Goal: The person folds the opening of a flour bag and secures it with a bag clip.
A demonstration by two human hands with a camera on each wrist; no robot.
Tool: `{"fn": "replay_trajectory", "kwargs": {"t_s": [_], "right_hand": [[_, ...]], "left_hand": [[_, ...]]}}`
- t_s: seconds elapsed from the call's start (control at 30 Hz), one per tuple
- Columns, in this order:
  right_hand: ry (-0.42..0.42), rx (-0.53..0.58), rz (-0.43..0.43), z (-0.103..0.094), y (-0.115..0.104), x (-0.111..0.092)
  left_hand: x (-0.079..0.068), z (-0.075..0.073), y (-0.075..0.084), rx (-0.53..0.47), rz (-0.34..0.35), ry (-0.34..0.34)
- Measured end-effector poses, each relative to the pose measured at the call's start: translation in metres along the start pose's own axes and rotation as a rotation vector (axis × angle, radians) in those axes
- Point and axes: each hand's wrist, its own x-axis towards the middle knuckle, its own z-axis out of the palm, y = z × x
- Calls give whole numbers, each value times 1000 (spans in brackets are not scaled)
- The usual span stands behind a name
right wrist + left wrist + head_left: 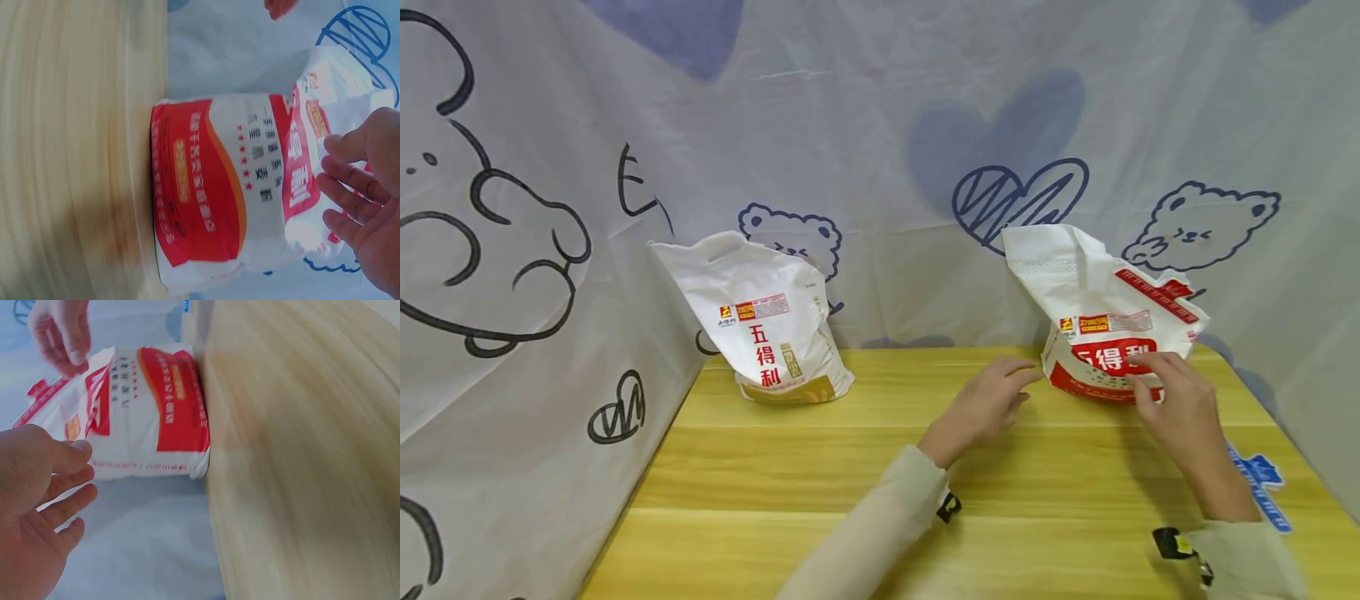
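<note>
A white flour bag [1097,325] with red panels stands at the right, its top slumped to the left. My right hand [1180,404] is at its front right, fingers loosely bent and pinching nothing; whether the fingertips touch the bag is unclear. In the right wrist view the hand [369,194] overlaps the bag's upper part. Just left of the bag is my left hand [988,400], its fingers relaxed and holding nothing. A red ruler-shaped piece [1157,294] lies along the bag's upper right side.
Another white flour bag [775,325] with gold print stands at the left of the wooden table [820,475]. A blue ruler-shaped piece [1260,485] lies at the right, beside the right forearm. Behind the table hangs a printed cloth [865,167] with hearts and bears.
</note>
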Motion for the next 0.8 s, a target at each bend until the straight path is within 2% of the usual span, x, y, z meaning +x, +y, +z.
{"fn": "replay_trajectory", "kwargs": {"t_s": [0.17,0.37,0.6,0.8], "right_hand": [[-14,64,36,5,-11,-1],[-13,126,50,13,-25,0],[23,178,-11,27,-37,2],[19,214,-44,43,-58,2]], "left_hand": [[-20,-8,-10,-9,-55,48],[-41,-24,-21,-52,-105,97],[-65,-41,-35,-110,-146,205],[-95,-51,-53,-126,-199,302]]}}
